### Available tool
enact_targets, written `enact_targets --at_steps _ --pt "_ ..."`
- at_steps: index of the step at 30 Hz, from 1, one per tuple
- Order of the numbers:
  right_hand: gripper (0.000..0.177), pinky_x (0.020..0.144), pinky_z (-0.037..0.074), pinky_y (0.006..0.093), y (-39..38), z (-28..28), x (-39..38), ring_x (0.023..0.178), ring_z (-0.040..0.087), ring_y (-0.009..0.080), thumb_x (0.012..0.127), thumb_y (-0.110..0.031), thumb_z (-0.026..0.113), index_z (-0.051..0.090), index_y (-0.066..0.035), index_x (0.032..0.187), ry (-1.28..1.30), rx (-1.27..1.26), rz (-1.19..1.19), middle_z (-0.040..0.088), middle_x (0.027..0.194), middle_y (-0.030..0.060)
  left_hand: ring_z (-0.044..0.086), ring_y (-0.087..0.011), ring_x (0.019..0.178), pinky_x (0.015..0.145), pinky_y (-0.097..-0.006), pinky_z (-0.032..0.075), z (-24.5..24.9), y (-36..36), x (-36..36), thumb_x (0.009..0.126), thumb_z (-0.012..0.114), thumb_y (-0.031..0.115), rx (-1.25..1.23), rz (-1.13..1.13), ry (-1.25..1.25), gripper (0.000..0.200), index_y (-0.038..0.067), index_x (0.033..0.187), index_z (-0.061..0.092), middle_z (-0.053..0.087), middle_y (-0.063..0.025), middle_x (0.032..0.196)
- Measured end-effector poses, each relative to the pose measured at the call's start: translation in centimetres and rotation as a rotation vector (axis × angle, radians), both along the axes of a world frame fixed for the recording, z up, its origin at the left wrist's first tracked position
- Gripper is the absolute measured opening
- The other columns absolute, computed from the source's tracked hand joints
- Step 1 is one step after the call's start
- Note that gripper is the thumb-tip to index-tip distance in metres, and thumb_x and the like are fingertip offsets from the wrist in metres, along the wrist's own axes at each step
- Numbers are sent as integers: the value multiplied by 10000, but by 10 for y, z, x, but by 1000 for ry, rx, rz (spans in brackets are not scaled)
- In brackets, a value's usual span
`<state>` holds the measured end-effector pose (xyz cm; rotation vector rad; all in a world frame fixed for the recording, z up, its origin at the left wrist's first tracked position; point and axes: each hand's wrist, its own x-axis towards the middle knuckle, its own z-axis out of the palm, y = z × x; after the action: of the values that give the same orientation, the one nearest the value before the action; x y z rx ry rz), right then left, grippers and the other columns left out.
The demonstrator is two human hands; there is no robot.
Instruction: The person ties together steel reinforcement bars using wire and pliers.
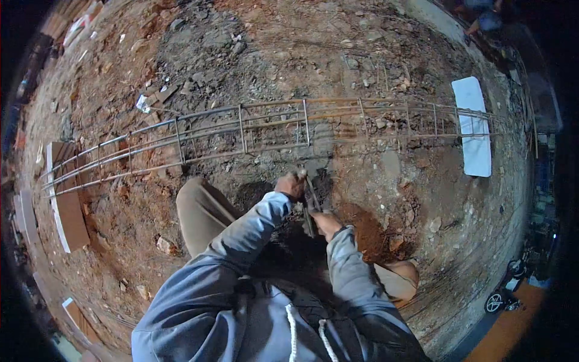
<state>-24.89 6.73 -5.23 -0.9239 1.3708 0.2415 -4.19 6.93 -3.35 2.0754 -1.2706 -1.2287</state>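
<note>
My left hand (pixel 292 184) is closed at the upper end of a slender metal tool (pixel 311 194), between my knees and just short of the rebar cage. My right hand (pixel 327 225) is closed round its lower end, nearer my body. Two thin dark lengths of the tool show between the hands; I cannot tell its exact kind. Beyond my hands the long rebar cage (pixel 306 123) stretches from left to right, its bars joined by several upright stirrups. Neither hand touches the cage in this view.
The cage's left end lies over a brown block (pixel 71 220), its right end over a pale slab (pixel 473 130). Rubble and stones (pixel 166 245) cover the dirt ground. Thin rods (pixel 301 43) lie farther off. Another person (pixel 487 23) is at the far right edge.
</note>
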Motion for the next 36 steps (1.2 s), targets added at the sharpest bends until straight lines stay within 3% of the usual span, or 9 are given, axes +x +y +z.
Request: enact_targets --at_steps 2,4,7,14,16,18,24,26,36 --pt "710 943 348 417 -16 56 23 1148 446 358 767 -516 555 467 37 1204 210 -210 320 489 1205 242 590 -403 715 600 -455 442 5 23 9 860 472 426 55 107 114 489 -36 739 578 567 -274 684" --pt "746 958 341 403 -18 74 46 1167 426 378 775 -510 543 390 23 1273 343 -321 369 457 1243 245 636 -322 665 566 -403 490 28 38 16 859 463 482 113 600 671 543 -39 820 612 639 -186 719" --pt "708 975 328 398 -10 81 87 1180 410 384 808 -461 528 345 12 1303 209 -536 337 427 1267 255 626 -265 832 718 -378 489 16 47 45 869 399 544 125 624 770 647 -60 1008 583 642 -155 931" --pt "279 748 438 343 31 88 142 817 569 312 849 -217 522 563 -9 1030 -229 -654 256 607 913 167 558 -244 980 864 -343 399 51 48 63 889 319 566 -9 716 865 692 -45 1096 570 619 -146 1035" --pt "253 731 437 330 36 87 143 791 568 296 851 -203 514 564 -26 1024 -257 -501 113 606 894 150 582 -217 864 770 -337 428 71 56 79 868 402 561 269 405 439 651 -34 1044 598 640 -124 948" --pt "249 710 440 322 41 50 130 777 576 244 878 -229 461 564 -49 1015 -310 -859 -97 609 882 126 597 -170 750 664 -327 451 75 72 84 834 534 496 136 406 132 511 6 942 630 646 -129 820" --pt "277 723 430 363 24 67 153 758 586 255 929 -254 376 541 -54 1027 -8 -438 162 601 815 100 597 -324 798 703 -439 440 115 49 139 856 502 426 -484 460 -783 384 72 907 642 618 -206 841" --pt "305 696 432 365 23 8 151 736 593 250 897 -256 393 534 -40 1059 -28 -565 266 616 733 110 590 -348 858 741 -422 442 103 34 156 844 520 432 -107 209 -209 407 63 973 632 618 -212 896" --pt "295 663 422 336 17 39 164 627 563 218 831 -216 466 584 -16 1013 -154 -285 62 577 622 101 583 -164 689 652 -318 457 66 9 205 758 643 401 57 2 281 377 48 889 656 641 -76 757"
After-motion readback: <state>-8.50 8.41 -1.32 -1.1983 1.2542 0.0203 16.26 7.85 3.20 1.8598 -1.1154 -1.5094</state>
